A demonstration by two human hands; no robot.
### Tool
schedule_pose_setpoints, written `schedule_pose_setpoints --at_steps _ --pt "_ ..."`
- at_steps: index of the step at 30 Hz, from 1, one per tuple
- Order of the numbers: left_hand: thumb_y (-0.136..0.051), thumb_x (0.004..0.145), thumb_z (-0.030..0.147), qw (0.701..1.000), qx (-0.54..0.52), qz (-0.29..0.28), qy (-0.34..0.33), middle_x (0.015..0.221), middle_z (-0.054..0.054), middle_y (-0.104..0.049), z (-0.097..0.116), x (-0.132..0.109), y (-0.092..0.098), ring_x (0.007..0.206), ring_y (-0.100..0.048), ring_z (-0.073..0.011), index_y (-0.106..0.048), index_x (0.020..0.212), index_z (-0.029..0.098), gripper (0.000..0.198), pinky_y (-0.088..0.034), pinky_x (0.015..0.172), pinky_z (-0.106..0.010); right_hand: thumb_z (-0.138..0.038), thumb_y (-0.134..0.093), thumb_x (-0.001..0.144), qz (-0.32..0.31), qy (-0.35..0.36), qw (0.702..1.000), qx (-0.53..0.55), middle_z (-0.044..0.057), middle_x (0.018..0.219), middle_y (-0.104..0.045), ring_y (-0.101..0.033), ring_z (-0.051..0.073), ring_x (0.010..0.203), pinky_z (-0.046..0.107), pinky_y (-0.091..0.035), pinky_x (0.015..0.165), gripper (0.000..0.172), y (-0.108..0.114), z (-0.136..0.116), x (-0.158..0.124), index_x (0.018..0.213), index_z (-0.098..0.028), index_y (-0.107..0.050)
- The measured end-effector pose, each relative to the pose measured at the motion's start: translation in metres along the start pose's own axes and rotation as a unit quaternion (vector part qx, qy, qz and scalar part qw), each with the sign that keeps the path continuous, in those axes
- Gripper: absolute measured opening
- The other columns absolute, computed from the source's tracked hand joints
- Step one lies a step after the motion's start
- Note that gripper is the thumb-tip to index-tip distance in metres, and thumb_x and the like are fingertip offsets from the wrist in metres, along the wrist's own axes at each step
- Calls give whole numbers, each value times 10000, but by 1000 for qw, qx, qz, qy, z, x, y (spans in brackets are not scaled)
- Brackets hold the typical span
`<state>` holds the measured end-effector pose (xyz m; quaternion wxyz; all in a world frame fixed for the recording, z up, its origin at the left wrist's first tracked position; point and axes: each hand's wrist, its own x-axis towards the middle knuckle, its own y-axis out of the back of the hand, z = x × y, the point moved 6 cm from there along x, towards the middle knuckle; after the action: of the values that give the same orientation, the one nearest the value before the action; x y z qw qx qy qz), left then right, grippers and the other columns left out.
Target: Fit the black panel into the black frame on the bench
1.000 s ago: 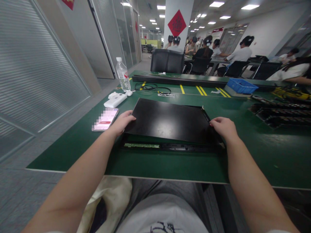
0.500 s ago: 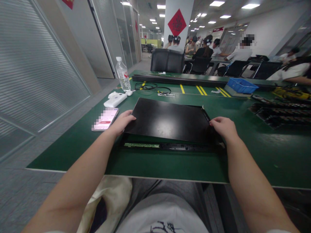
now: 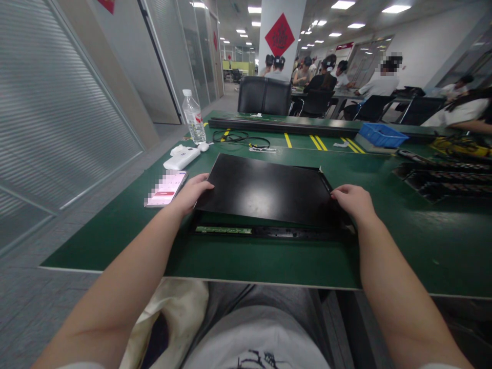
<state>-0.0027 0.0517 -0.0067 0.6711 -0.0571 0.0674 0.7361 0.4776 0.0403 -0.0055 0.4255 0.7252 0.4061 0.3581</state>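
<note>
A thin, glossy black screen panel point(image 3: 265, 187) lies tilted over a black frame point(image 3: 300, 232), with its near edge raised clear of the frame. My left hand point(image 3: 194, 193) is closed on the panel's left edge, thumb on top and fingers hidden beneath. At the right edge, my right hand point(image 3: 351, 200) pinches the panel near the frame's side strip; whether it also grips the strip I cannot tell. A narrow green circuit board point(image 3: 223, 230) shows along the frame's near side. Most of the frame's inside is covered by the panel.
On the green table point(image 3: 115, 236), left of the panel, are a phone point(image 3: 166, 188), a white device point(image 3: 181, 158) and a water bottle point(image 3: 194, 118). Behind lie a black cable point(image 3: 240, 137) and a long dark bar point(image 3: 307, 127). A blue basket point(image 3: 382, 136) and dark parts point(image 3: 430, 179) sit right.
Both hands keep their hold on the panel. Its near edge has dipped very slightly on the right; otherwise the view has only shifted a little.
</note>
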Motion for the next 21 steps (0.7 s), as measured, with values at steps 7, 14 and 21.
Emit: schedule_pose_setpoints --at_steps 7,14,21 --pt "-687 580 154 999 -34 -8 -14 787 -34 -756 5 -1 0 737 -728 -237 -756 1033 171 459 -565 587 -283 -354 -610 790 -13 -9 1000 9 102 861 -767 -697 285 869 341 -495 727 262 0 1 0 883 -219 -814" --pt "-696 583 170 996 -79 -27 -28 821 -43 -769 7 -1 -1 756 -734 -242 -754 1139 146 559 -555 589 -274 -346 -615 790 -10 -9 1000 7 99 865 -768 -699 283 871 338 -497 729 250 1 0 0 873 -220 -814" --pt "-704 574 178 994 -104 -30 -20 811 -55 -762 3 3 -1 743 -722 -248 -737 1140 125 569 -547 589 -288 -332 -615 789 -19 -21 999 18 99 883 -770 -698 282 890 335 -494 733 245 2 0 -1 876 -215 -812"
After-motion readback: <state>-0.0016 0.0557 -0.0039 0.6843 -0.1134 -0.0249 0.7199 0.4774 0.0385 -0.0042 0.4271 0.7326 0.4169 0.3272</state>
